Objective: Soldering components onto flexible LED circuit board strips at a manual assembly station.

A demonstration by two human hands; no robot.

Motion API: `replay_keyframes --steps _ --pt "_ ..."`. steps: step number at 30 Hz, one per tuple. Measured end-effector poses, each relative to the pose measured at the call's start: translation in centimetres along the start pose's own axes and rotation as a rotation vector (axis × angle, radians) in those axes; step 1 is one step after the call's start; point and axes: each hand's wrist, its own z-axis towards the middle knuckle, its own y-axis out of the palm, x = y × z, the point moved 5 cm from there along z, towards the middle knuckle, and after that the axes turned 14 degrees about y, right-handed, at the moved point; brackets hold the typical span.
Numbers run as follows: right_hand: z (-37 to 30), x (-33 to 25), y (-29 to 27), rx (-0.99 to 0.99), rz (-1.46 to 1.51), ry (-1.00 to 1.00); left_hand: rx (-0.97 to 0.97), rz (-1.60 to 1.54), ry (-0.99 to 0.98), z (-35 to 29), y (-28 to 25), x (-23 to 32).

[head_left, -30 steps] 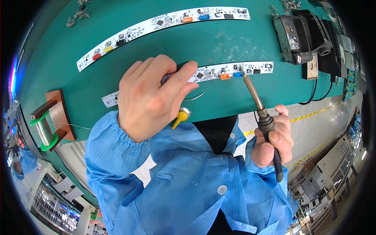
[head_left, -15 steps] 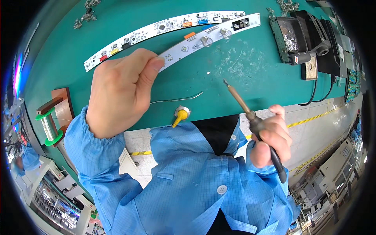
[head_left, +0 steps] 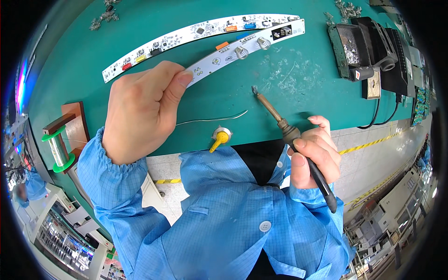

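Head view, looking down on a green bench mat [head_left: 140, 51]; landmark taken as the curved white circuit strip [head_left: 242, 49] held at its near end. Left hand [head_left: 140, 114] closed on that strip, thumb on top at the strip's lower left tip, fingers curled beneath and hidden, so a firm pinch on the board. Strip slanted up and away to the right from the hand, far end just beside a second white circuit strip [head_left: 196, 32], which lay flat on the mat just beyond it and ran nearly parallel; touching or not at the far end, impossible to tell. Right hand [head_left: 312, 154] well to the right of and nearer than the held strip, wrapped tight round the dark handle of a soldering iron [head_left: 284, 130], tip aimed up and left toward the strip but clearly apart from it, over a patch of mat flecked with pale residue. Between the two hands, nearer than the strip, a length of solder wire [head_left: 212, 119] lay loose on the mat, and just beside it a yellow-tipped fitting [head_left: 220, 137] at the mat's near edge. Far left of the strip, a green solder spool [head_left: 57, 149] on a wooden stand. Far right of the strip, a dark iron stand with a crusted sponge tray [head_left: 354, 49] and black cables trailing off the bench. Beyond the strip at the top edges, small heaps of metal springs [head_left: 105, 16]. Blue smock sleeves filling the lower frame, hiding the bench edge beneath both wrists.
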Motion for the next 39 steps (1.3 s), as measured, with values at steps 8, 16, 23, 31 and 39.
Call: replay_keyframes --steps 8,16,23,31,39 --pt "0.0 -0.5 -1.0 0.079 -0.035 0.011 -0.014 -0.008 0.015 0.0 -0.4 0.4" --pt "-0.4 4.6 -8.2 0.365 -0.425 0.183 -0.064 -0.118 0.117 -0.2 -1.1 1.2" --pt "3.0 2.8 -16.0 0.979 -0.011 0.298 -0.170 0.119 0.302 1.3 0.6 2.4" --pt "6.6 8.9 -14.4 0.487 0.305 0.745 -0.160 0.275 0.352 1.0 2.2 2.0" --pt "6.5 10.2 -16.0 0.554 0.062 0.597 0.348 0.397 0.239 -0.7 -6.0 -1.3"
